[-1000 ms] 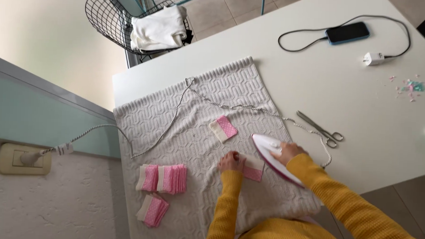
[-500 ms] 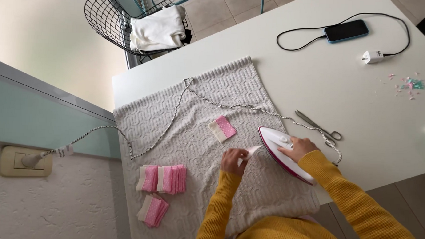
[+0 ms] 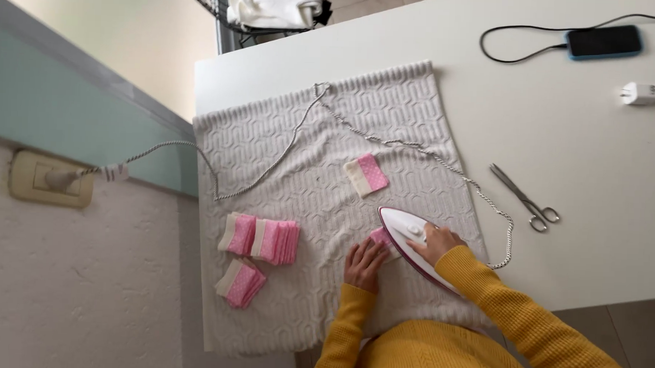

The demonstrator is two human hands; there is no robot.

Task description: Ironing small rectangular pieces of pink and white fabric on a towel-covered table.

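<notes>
Head view, right hand (image 3: 433, 243) fingers gripping pointed white iron (image 3: 405, 234), left hand (image 3: 364, 264) fingers flat on pink fabric patch (image 3: 381, 237), knitted blanket (image 3: 409, 121).

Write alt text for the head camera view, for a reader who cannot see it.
A person in yellow sleeves grips a white and magenta iron with the right hand while the left hand holds a pink fabric piece on a grey textured cloth. Stacks of pink pieces lie to the left, scissors on the white table to the right.
</notes>
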